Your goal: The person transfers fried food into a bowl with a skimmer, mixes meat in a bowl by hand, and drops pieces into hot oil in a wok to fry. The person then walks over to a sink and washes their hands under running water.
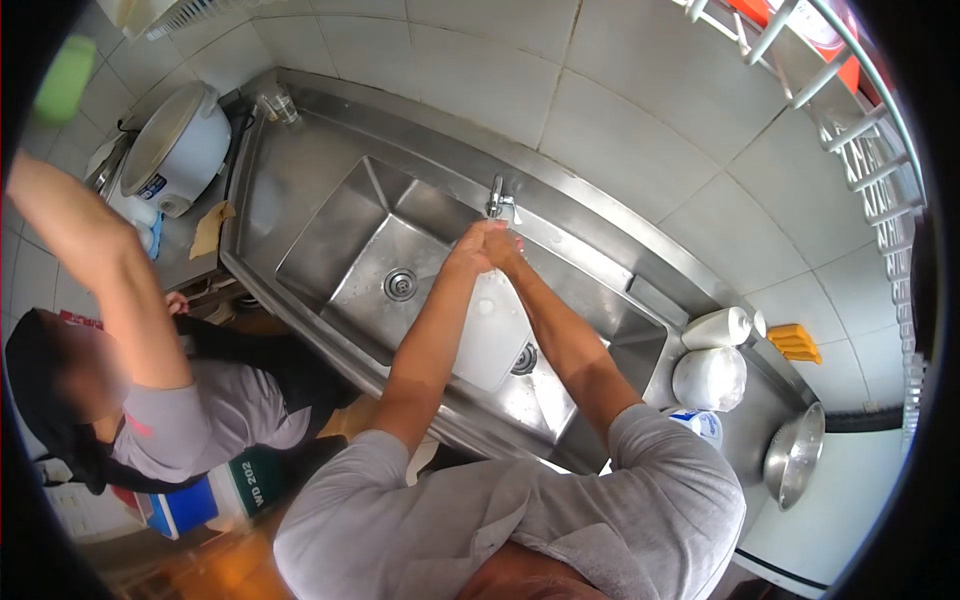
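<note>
Under the tap, my left hand and my right hand are pressed together, fingers closed and overlapping. Whatever lies between them, if anything, is hidden. A white board with rounded corners lies in the steel double sink, between my forearms. Its far end reaches up close to my hands, and I cannot tell whether they touch it. Wet spots show on the board.
A co-worker stands at the left with one arm raised. Beyond is a rice cooker; glasses stand in the corner. At the right are a white bottle, a white bag and a steel bowl. A wire rack hangs overhead.
</note>
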The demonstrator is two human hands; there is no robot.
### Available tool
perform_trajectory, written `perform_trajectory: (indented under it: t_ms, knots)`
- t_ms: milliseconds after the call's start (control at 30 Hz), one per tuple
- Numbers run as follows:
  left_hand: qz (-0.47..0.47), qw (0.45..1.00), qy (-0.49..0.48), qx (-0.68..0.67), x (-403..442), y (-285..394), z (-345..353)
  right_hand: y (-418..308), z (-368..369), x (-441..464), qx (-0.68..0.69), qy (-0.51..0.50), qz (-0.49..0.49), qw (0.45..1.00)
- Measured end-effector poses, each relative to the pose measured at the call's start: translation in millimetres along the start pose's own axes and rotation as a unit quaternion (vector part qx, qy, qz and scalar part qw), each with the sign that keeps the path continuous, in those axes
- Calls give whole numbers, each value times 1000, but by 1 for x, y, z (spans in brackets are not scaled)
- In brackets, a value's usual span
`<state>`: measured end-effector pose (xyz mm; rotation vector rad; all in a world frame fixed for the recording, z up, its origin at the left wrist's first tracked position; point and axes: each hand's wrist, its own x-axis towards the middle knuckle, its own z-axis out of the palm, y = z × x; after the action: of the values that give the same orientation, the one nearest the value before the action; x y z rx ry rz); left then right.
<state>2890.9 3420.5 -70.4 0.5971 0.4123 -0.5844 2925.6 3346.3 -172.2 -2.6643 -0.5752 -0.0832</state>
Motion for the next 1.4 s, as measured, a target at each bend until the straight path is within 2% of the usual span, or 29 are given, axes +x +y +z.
perform_trajectory:
  t_ms: [33,67,100,167,200,233,267,367,500,567,600,633,667,700,733,800,833,900,933,967,1033,1067,1100,1133,1167,1233,1300,1367,1400]
  knots:
    - [-50,997,39,-41,-9,6,8,17,25,2,9,0,-29,1000]
    - [-33,997,-19,-69,3,3,-7,29,43,2,33,17,-50,998]
    - [-35,997,-21,-67,36,-4,-31,27,42,2,69,64,-52,994]
    - [-11,995,94,7,99,-9,-67,19,35,1,177,199,-66,962]
    - [-12,996,93,8,94,-9,-61,4,17,-3,176,200,-65,962]
    - [44,992,107,52,77,-7,-50,-21,-18,-10,267,178,95,942]
    - [100,983,120,94,63,-5,-38,-44,-48,-17,350,151,251,890]
    - [77,981,116,137,36,10,-8,-79,-89,-29,412,219,261,845]
    - [47,971,119,202,24,21,-5,-93,-95,-37,348,282,233,863]
    - [186,938,114,271,55,14,-35,-103,-110,-43,504,181,297,791]
    - [232,921,112,294,70,12,-48,-102,-92,-41,504,182,295,791]
    - [233,955,133,123,86,11,-57,-97,-60,-36,355,315,171,863]
    - [225,961,151,-54,94,8,-60,-94,-54,-37,275,368,100,882]
    - [224,961,152,-56,87,3,-55,-91,-49,-37,184,424,37,886]
    - [206,966,96,-127,64,-3,-44,-92,-66,-35,436,353,137,817]
    - [167,950,-18,-261,21,-13,-26,-41,-26,-15,554,214,185,783]
    - [170,950,-17,-260,14,-18,-23,-43,-45,-20,556,214,184,782]
    - [172,934,-102,-296,6,-27,-22,-64,-102,-31,750,89,319,572]
    - [148,935,-128,-295,6,-29,-26,-42,-68,-27,818,61,269,506]
    - [150,934,-129,-297,21,-31,-33,-12,-34,-17,817,59,268,508]
    - [184,981,25,-57,50,-45,-54,27,17,-4,766,-34,353,536]
    - [184,981,29,-56,39,-48,-43,29,15,1,734,-47,364,571]
    - [169,974,101,112,16,-46,-19,27,4,5,705,-49,366,606]
    - [149,934,170,275,-3,-42,-1,22,-4,9,672,-44,355,649]
    - [151,934,174,275,-17,-39,6,16,-13,11,637,-35,343,689]
    - [263,848,197,415,-32,-35,16,2,-24,12,552,-11,311,774]
    - [273,847,222,398,-32,-41,23,-9,-32,7,473,8,278,836]
    - [386,845,128,346,-28,-47,14,-18,-37,3,438,16,262,860]
    - [387,844,129,347,-20,-42,4,-22,-42,2,439,19,258,861]
